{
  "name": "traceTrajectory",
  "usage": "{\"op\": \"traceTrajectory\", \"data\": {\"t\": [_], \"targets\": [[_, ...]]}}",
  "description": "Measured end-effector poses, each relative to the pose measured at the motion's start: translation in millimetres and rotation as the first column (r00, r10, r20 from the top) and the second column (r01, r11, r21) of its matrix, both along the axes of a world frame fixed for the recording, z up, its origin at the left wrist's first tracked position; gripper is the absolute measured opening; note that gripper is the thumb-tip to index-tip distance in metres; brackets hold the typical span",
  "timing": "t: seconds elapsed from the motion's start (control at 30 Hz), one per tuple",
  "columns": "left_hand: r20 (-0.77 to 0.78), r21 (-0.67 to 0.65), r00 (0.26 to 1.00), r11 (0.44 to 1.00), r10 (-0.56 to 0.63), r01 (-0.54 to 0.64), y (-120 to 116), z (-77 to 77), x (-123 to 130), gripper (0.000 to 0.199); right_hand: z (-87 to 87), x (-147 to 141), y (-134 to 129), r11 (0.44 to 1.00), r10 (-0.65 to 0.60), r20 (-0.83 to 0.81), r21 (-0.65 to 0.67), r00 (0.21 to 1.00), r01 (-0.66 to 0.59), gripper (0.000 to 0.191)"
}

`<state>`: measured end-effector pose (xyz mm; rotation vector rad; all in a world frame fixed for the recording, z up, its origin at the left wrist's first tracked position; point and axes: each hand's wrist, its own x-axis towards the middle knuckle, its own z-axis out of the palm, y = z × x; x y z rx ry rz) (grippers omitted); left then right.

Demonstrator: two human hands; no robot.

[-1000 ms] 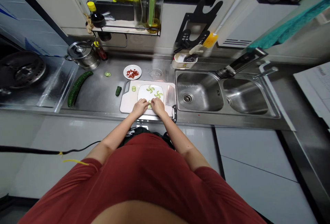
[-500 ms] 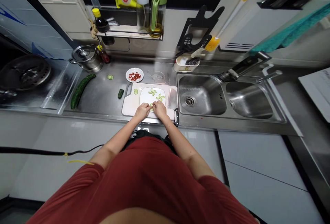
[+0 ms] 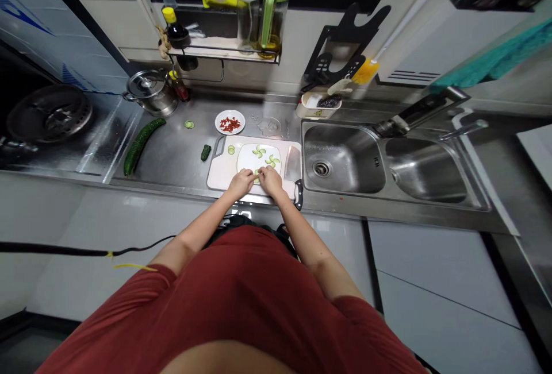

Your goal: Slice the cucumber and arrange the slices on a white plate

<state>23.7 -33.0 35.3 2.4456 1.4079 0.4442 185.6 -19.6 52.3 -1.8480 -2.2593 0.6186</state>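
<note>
- Fingers (image 3: 249,174) of the left hand (image 3: 240,182) and right hand (image 3: 271,181) bend inward, nearly meeting at pale green cucumber slices (image 3: 256,178); from here I can't tell whether either hand grips one.
- Those slices are at the near side of a white, rounded-square plate (image 3: 245,158), below two green-edged cucumber pinwheels (image 3: 259,151).
- The plate rests on a pale rectangular cutting board (image 3: 221,172), with a broad-bladed, black-handled knife (image 3: 294,162) at its right.
</note>
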Motion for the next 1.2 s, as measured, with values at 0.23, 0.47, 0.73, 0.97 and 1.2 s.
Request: {"op": "traceTrajectory", "data": {"t": [0.23, 0.47, 0.73, 0.97, 1.2], "targets": [[0.1, 0.001, 0.99, 0.995, 0.094, -0.095, 1.9, -3.1, -5.8, 0.031, -0.8, 4.3, 1.6, 1.0, -0.014, -0.081, 0.016, 0.997, 0.016, 0.024], [0.066, 0.003, 0.994, 0.996, 0.091, -0.091, 3.3, 0.3, -4.4, 0.031, -0.6, 3.7, -1.1, 1.0, 0.021, -0.028, 0.018, 0.999, -0.021, 0.024], [-0.026, 0.006, 0.996, 0.996, 0.088, -0.088, 13.8, 5.6, -0.2, 0.033, -0.7, 1.9, -1.3, 1.0, 0.024, -0.003, 0.009, 1.0, -0.024, 0.024], [-0.015, 0.007, 0.994, 0.994, 0.112, -0.112, 24.5, 13.0, 1.9, 0.031, -5.0, 2.4, -1.0, 0.999, 0.026, -0.003, 0.043, 1.0, -0.026, 0.022], [-0.053, -0.035, 0.996, 0.997, 0.067, -0.069, 33.9, 22.1, 4.8, 0.028, -8.0, 2.7, -0.4, 0.998, 0.021, -0.005, 0.054, 1.0, -0.021, 0.022]]}}
